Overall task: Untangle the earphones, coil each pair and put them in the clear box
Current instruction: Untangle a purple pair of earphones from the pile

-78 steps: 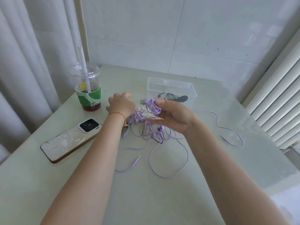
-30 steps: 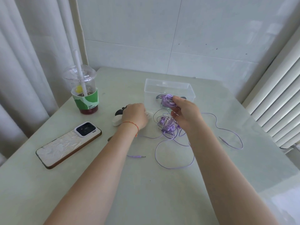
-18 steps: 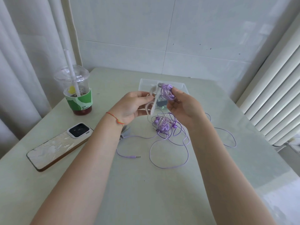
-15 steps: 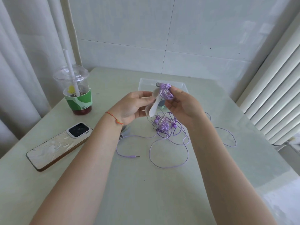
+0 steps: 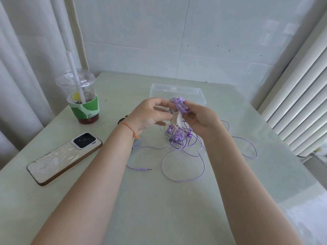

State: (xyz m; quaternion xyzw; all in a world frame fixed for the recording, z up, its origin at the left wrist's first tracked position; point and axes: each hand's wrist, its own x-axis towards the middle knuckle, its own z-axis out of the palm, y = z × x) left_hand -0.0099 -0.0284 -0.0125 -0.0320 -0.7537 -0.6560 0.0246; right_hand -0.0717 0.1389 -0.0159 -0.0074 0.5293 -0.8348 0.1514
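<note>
My right hand (image 5: pixel 200 119) grips a small coil of purple earphone cable (image 5: pixel 180 104) above the table, just in front of the clear box (image 5: pixel 177 89). My left hand (image 5: pixel 149 114) holds a white strap (image 5: pixel 178 119) against that coil, fingers curled round it. Below both hands a tangle of purple earphones (image 5: pixel 177 135) lies on the table, its loose cable looping toward me and off to the right. A jack plug (image 5: pixel 146 168) lies at the cable's near end. The box's contents are hidden behind my hands.
A plastic cup with a straw and green sleeve (image 5: pixel 82 101) stands at the left. A phone (image 5: pixel 65 156) lies face down near the left edge. A radiator (image 5: pixel 300 103) runs along the right side, curtains (image 5: pixel 26 59) hang at the left.
My left hand picked a white strap up from the table and brought it to the coil in my right hand. Both hands rose slightly off the table.
</note>
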